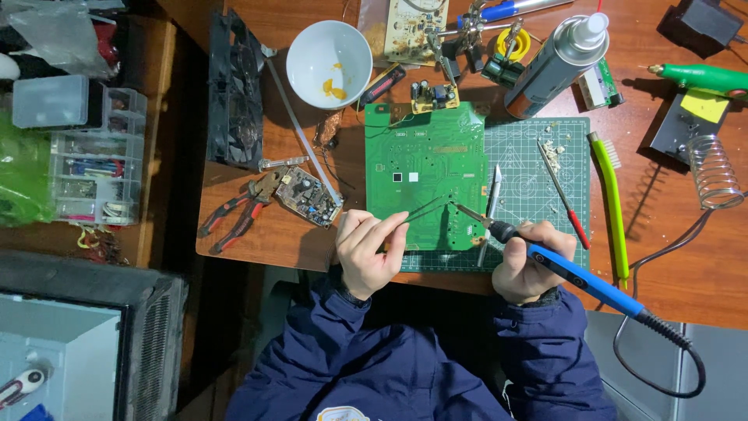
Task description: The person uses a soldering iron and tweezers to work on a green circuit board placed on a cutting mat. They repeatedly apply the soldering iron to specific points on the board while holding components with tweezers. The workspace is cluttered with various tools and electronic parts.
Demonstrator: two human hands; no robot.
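A large green circuit board [425,168] lies on a green cutting mat [538,156] on the wooden desk. My left hand [370,249] pinches a pair of thin black tweezers [425,209] whose tips reach toward the board's lower right. My right hand [530,261] grips a blue soldering iron [580,277]; its metal tip [465,211] meets the tweezer tips over the board. The iron's black cable [670,351] loops off to the lower right.
A white bowl [329,62], a spray can [557,66], a small circuit board [308,195], red-handled pliers [238,210], a black fan [234,90], a red screwdriver [565,195], a green brush [612,203], an iron stand coil [713,171] and parts boxes [93,156] surround the mat.
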